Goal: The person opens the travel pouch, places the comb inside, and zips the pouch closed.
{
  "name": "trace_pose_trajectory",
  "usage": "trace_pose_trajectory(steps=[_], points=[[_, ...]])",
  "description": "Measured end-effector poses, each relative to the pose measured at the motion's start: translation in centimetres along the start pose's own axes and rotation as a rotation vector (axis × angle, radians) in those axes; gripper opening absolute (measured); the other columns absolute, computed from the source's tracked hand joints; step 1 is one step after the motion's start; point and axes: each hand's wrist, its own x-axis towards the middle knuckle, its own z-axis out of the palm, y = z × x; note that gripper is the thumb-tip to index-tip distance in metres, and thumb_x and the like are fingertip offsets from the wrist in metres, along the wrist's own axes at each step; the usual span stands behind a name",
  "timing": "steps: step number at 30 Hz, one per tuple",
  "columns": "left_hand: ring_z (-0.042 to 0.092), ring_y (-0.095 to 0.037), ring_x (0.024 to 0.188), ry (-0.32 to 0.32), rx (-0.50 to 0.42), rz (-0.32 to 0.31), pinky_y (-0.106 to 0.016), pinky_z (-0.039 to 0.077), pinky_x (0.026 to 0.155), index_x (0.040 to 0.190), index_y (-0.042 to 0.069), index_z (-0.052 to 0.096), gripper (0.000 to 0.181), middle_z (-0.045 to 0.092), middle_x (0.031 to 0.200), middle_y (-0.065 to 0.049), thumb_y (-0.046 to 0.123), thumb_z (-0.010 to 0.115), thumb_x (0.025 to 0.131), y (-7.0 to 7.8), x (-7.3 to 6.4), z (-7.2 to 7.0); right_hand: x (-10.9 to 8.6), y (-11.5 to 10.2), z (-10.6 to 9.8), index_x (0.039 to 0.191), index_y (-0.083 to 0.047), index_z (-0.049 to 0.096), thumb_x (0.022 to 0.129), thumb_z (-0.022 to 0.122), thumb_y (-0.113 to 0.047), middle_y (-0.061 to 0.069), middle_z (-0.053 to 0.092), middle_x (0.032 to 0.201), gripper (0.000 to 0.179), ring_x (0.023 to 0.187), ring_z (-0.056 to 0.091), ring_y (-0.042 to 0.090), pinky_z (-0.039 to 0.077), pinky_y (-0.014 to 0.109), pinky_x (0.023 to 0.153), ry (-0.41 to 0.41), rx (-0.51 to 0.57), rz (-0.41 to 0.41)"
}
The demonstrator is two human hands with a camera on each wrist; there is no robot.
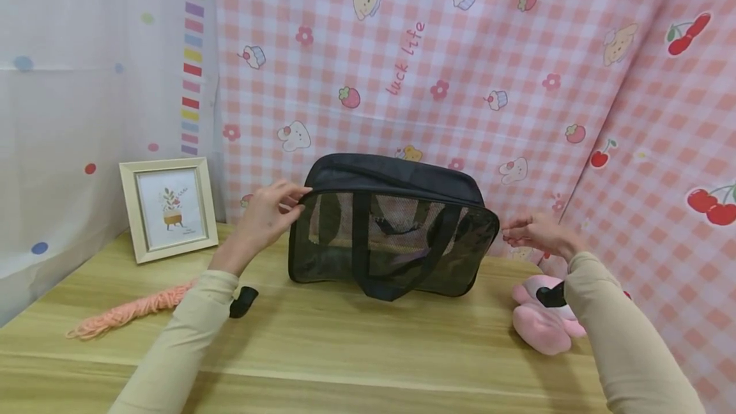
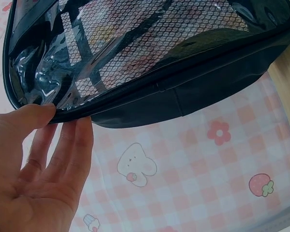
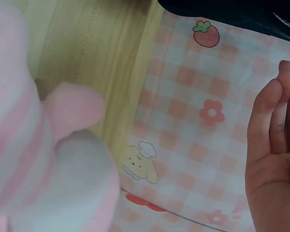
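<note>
A black mesh handbag (image 1: 397, 241) with see-through panels stands on the table, its handle strap hanging down the front. My left hand (image 1: 267, 213) pinches the bag's upper left corner. In the left wrist view, thumb and fingers of the left hand (image 2: 48, 159) hold the piped edge beside the clear panel. At the bag's upper right edge is my right hand (image 1: 535, 233), thumb and fingertips together. In the right wrist view, the right hand (image 3: 275, 159) pinches a small dark piece, which looks like a zipper pull; the frame edge cuts it off.
A framed picture (image 1: 172, 209) stands at the back left of the wooden table (image 1: 345, 350). Peach yarn (image 1: 135, 312) lies in front of it. A pink and white plush toy (image 1: 540, 324) sits at the right, partly behind my right sleeve. Checked cloth (image 1: 489, 30) hangs behind.
</note>
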Motion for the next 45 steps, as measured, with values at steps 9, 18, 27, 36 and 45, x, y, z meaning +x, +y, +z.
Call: trace_pose_trajectory(steps=[9,18,27,36,45], points=[[0.064,-0.027,0.081,0.002,0.010,0.006,-0.038,0.058,0.067,0.113,0.002,0.066,0.031,0.063,0.098,-0.014,-0.007,0.067,0.084,0.0,0.0,0.0,0.0,2.2,1.1,0.102,-0.001,0.062,0.098,0.046,0.000,0.004,0.060,0.093,0.016,0.083,0.061,0.013,0.054,0.027,0.079,-0.002,0.194,-0.038],[0.064,-0.027,0.081,-0.001,0.007,-0.003,-0.039,0.058,0.067,0.114,0.002,0.066,0.031,0.063,0.099,-0.014,-0.007,0.066,0.084,0.1,0.0,0.1,0.3,5.2,2.9,0.092,-0.009,0.071,0.099,0.033,0.008,0.004,0.066,0.087,0.042,0.079,0.063,0.013,0.054,0.024,0.077,-0.042,0.577,-0.110],[0.064,-0.027,0.081,0.003,0.006,-0.006,-0.039,0.058,0.067,0.114,0.002,0.067,0.031,0.063,0.098,-0.013,-0.007,0.067,0.084,0.0,0.0,0.0,0.7,6.8,4.6,0.093,-0.007,0.070,0.100,0.031,0.008,0.006,0.068,0.090,0.042,0.084,0.065,0.014,0.054,0.024,0.080,-0.056,0.769,-0.162],[0.064,-0.027,0.083,-0.010,0.007,-0.023,-0.040,0.058,0.069,0.115,0.003,0.066,0.032,0.063,0.099,-0.013,-0.007,0.066,0.084,0.1,0.0,0.1,0.7,7.7,6.5,0.094,-0.003,0.067,0.101,0.033,0.004,0.009,0.066,0.089,0.035,0.080,0.064,0.015,0.054,0.024,0.078,-0.003,1.005,-0.132],[0.064,-0.027,0.082,-0.004,0.007,-0.020,-0.038,0.058,0.068,0.114,0.003,0.067,0.032,0.063,0.096,-0.012,-0.007,0.067,0.083,0.3,-0.1,0.1,0.6,7.8,7.9,0.098,-0.003,0.062,0.099,0.043,0.001,0.009,0.065,0.087,0.019,0.079,0.064,0.016,0.054,0.025,0.077,0.073,1.215,-0.042]])
